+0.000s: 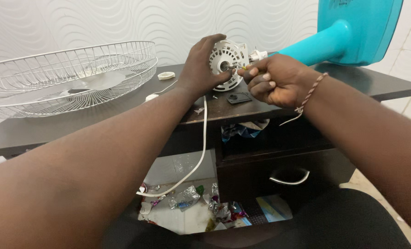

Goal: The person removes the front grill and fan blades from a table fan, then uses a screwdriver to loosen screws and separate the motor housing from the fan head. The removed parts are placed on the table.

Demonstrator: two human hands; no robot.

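The left hand (pixel 201 69) grips the white fan motor housing (pixel 228 57) at the far middle of the dark desk (pixel 99 115), fingers curled round its rim. The right hand (pixel 274 80) is closed on a small screwdriver (pixel 237 68) at the housing's centre. Judged step: working a motor fastener; next calls for a steady tool. Crumpled foil wrappers (pixel 187 198) litter the near floor; the teal fan base (pixel 348 32) shows an unreadable label, far right.

White motor housing (pixel 228 57), turquoise stand (pixel 348 34)
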